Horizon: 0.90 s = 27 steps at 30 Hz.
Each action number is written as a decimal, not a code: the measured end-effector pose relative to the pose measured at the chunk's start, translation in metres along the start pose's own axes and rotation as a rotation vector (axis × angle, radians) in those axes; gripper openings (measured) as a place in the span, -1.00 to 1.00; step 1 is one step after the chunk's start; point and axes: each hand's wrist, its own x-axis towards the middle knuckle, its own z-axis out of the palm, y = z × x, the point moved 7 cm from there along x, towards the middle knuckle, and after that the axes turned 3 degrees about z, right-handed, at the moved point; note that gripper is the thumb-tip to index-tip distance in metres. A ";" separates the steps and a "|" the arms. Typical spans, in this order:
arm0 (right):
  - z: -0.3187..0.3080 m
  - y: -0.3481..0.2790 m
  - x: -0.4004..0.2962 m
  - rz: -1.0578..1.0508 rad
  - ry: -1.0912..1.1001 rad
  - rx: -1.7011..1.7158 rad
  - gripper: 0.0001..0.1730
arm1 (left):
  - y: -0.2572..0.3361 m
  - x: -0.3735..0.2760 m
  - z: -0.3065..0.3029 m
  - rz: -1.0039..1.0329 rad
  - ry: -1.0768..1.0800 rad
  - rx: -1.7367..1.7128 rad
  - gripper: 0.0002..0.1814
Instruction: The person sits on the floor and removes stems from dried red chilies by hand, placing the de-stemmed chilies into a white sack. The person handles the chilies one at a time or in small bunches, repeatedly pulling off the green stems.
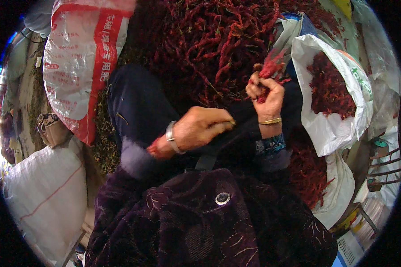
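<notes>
My right hand (pixel 266 95), with a gold bangle at the wrist, is closed around a bunch of dried red chilli peppers (pixel 273 65). Left of it and lower, my left hand (pixel 204 128) is over my lap, its fingertips pinched together. A small yellowish bit (pixel 233 122), perhaps a stem, shows at those fingertips; blur hides what it is. A metal band (pixel 171 135) circles the left wrist. In front of my knees spreads a large heap of dried red chilli peppers (pixel 217 43), some with stems on.
An open white woven sack (pixel 315 137) at the right holds red chillies (pixel 332 88). More chillies (pixel 307 170) lie beside my right hip. A printed red-and-white sack (pixel 73 66) lies at the left, near scattered stems (pixel 105 150). Another white sack (pixel 53 187) is at lower left.
</notes>
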 end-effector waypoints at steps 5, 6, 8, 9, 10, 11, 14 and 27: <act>-0.001 -0.014 0.007 0.001 -0.224 0.301 -0.72 | 0.003 -0.084 -0.122 -0.659 0.468 0.612 -0.86; -0.003 -0.009 0.010 0.003 -0.220 0.356 -0.73 | 0.005 -0.100 -0.138 -0.680 0.438 0.845 -0.88; -0.013 -0.001 0.016 0.038 -0.278 0.456 -0.75 | 0.016 -0.105 -0.145 -0.419 0.499 1.237 -0.85; -0.014 0.003 0.019 0.048 -0.253 0.461 -0.76 | 0.023 -0.103 -0.143 -0.403 0.550 1.322 -0.83; -0.014 0.007 0.021 0.056 -0.226 0.466 -0.76 | 0.016 -0.097 -0.137 -0.417 0.589 1.083 -0.82; -0.015 0.006 0.020 0.058 -0.191 0.467 -0.76 | 0.010 -0.082 -0.126 -0.422 0.617 0.835 -0.80; -0.018 0.009 0.018 0.056 -0.186 0.449 -0.78 | -0.051 -0.030 -0.062 -0.790 0.482 0.031 -0.80; -0.026 0.020 0.021 0.149 -0.154 0.160 -0.81 | -0.078 0.006 0.018 -0.545 0.373 -0.687 -0.83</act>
